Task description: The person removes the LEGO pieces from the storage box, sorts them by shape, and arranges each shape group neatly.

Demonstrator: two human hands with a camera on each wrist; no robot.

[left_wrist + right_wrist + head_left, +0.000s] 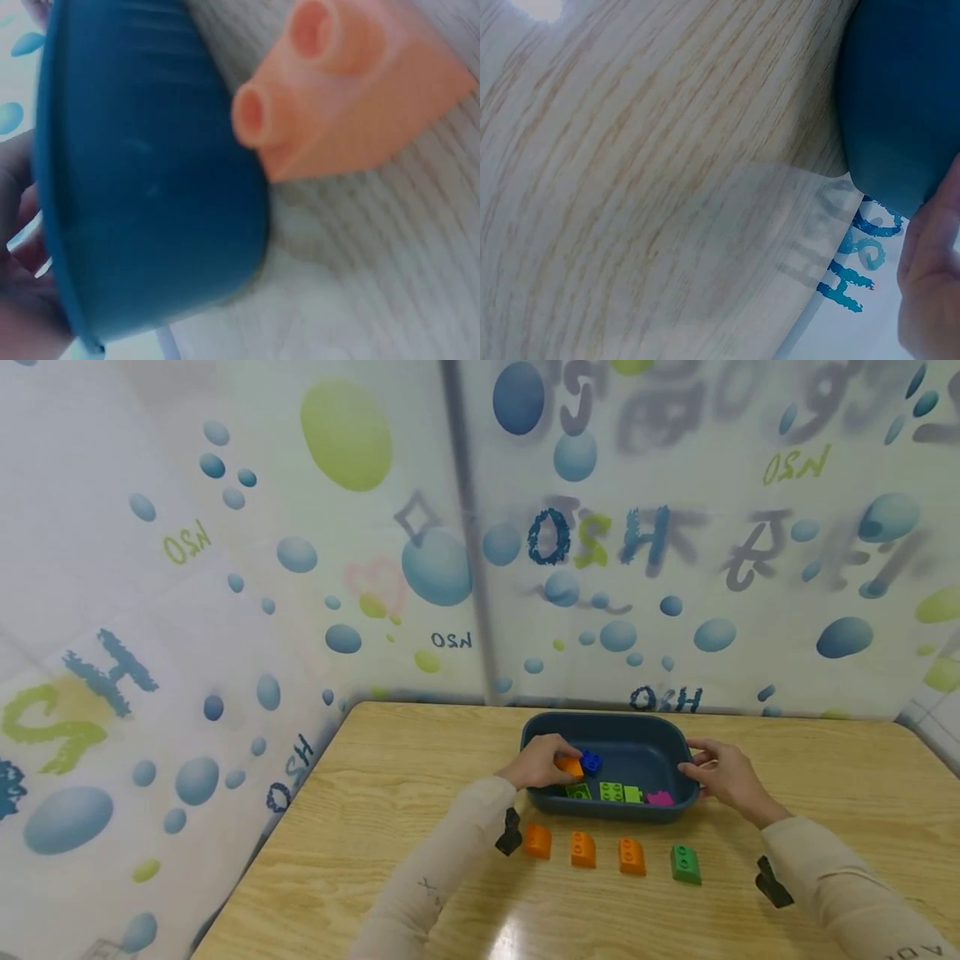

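Observation:
A dark blue plastic bin stands on the table with toy building blocks inside. My left hand reaches over its left end and pinches an orange block between thumb and fingers. Close to that block lie a blue block and several light green blocks, with a magenta block farther right. At the bin's right end, my right hand grips the rim. The right wrist view shows this hand against the bin's outer wall.
In front of the bin, three orange blocks and one green block form a row on the wooden table. One orange block looms large beside the bin in the left wrist view. A patterned wall covering rises behind the table.

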